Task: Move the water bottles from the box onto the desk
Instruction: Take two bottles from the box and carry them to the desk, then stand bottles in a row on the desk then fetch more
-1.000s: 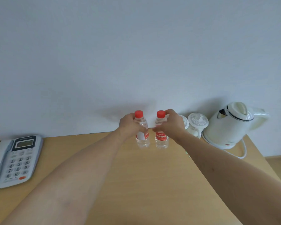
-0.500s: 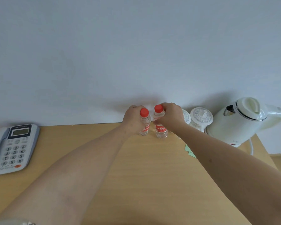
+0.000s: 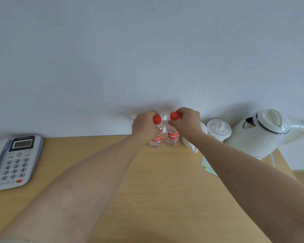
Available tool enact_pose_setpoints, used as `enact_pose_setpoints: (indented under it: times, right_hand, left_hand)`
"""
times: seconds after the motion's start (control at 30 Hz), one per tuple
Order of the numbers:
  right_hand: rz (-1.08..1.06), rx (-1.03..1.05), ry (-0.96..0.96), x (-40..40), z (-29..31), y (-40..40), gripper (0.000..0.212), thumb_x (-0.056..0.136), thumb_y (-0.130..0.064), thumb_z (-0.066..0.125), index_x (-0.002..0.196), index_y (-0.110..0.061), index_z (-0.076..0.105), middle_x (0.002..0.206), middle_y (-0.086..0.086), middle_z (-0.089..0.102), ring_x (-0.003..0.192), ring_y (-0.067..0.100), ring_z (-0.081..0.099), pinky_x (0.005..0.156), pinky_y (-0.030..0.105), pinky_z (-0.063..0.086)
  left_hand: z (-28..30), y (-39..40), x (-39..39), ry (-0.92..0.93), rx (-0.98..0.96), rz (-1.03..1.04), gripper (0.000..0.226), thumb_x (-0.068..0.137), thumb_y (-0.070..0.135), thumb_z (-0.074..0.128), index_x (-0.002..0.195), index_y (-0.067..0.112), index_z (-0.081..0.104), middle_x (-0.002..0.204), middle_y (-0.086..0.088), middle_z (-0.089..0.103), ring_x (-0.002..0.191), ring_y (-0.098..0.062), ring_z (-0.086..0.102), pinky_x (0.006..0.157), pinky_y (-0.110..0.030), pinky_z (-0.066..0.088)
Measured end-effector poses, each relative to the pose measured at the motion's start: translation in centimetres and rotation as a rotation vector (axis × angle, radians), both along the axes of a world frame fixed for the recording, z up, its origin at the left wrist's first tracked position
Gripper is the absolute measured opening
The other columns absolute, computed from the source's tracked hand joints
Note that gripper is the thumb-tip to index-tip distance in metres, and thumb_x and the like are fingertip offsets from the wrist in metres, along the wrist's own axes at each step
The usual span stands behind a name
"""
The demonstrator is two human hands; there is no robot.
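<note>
Two bottles [image 3: 172,137] upright on desk [image 3: 147,190] — hands [image 3: 144,127] gripping necks — red labels unreadable.

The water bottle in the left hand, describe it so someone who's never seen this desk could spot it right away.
Find the wooden desk against the pale wall, phone at one end and white kettle at the other. Two red-capped bottles stand side by side at its back edge. Yours is the water bottle nearer the phone, gripped around its body by the left hand, whereas its twin is held near the cap.

Soft, even, dimmish light; faint shadows on wall [image 3: 147,67]; wide-angle edge distortion.
</note>
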State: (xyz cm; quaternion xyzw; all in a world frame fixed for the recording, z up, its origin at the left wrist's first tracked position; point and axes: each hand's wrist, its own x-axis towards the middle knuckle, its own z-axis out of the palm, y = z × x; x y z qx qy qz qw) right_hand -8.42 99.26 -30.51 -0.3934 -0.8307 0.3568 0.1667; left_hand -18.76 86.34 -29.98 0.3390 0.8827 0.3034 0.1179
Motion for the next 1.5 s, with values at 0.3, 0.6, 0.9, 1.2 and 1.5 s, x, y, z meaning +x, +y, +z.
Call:
enact_pose_setpoints:
  times: [0.3,0.6,0.9,1.2,1.5]
  right_hand:
    - [-0.014,0.007,0.06,-0.5,-0.7,-0.3,0.022,0.078,-0.022,0.079,0.099,-0.018,0.071,0.082,-0.006,0.063,0.079,0.015,0.057,0.059,0.022,0.035]
    - [-0.029,-0.023,0.047,-0.2,-0.4,-0.3,0.03,0.079,-0.024,0.079,0.107,-0.018,0.069,0.091,-0.004,0.068,0.09,0.02,0.063,0.068,0.025,0.041]
    - [-0.079,0.104,-0.127,0.4,2.1,-2.0,0.054,0.086,-0.028,0.072,0.136,-0.017,0.057,0.119,0.007,0.066,0.113,0.026,0.059,0.079,0.031,0.041]
    - [-0.076,0.314,-0.317,4.3,5.0,-7.2,0.062,0.088,-0.042,0.069,0.142,-0.023,0.047,0.139,0.008,0.051,0.129,0.032,0.043,0.1,0.043,0.04]
    - [-0.286,0.323,-0.397,12.4,6.1,-13.4,0.074,0.081,-0.049,0.073,0.144,-0.027,0.041,0.145,0.006,0.045,0.132,0.032,0.04,0.1,0.044,0.039]
  left_hand:
    - [-0.7,0.6,-0.4,-0.01,0.132,0.012,0.039,0.069,-0.003,0.084,0.103,0.013,0.073,0.104,-0.002,0.071,0.096,-0.023,0.062,0.081,-0.027,0.047]
    - [-0.8,1.0,-0.4,0.0,0.155,-0.031,0.039,0.071,0.004,0.086,0.105,0.012,0.07,0.103,-0.003,0.07,0.096,-0.024,0.062,0.078,-0.027,0.044]
    - [1.5,-0.6,-1.1,0.004,0.139,-0.03,0.051,0.081,0.019,0.082,0.128,0.014,0.064,0.126,-0.006,0.064,0.117,-0.023,0.059,0.088,-0.024,0.039]
    - [5.5,-3.5,0.1,0.193,0.083,-0.266,0.046,0.09,0.034,0.074,0.132,0.018,0.063,0.134,-0.005,0.058,0.129,-0.027,0.048,0.094,-0.03,0.04]
    - [7.0,-5.5,6.5,0.29,0.017,-0.534,0.059,0.091,0.047,0.069,0.143,0.026,0.055,0.154,-0.004,0.044,0.145,-0.027,0.034,0.113,-0.043,0.036]
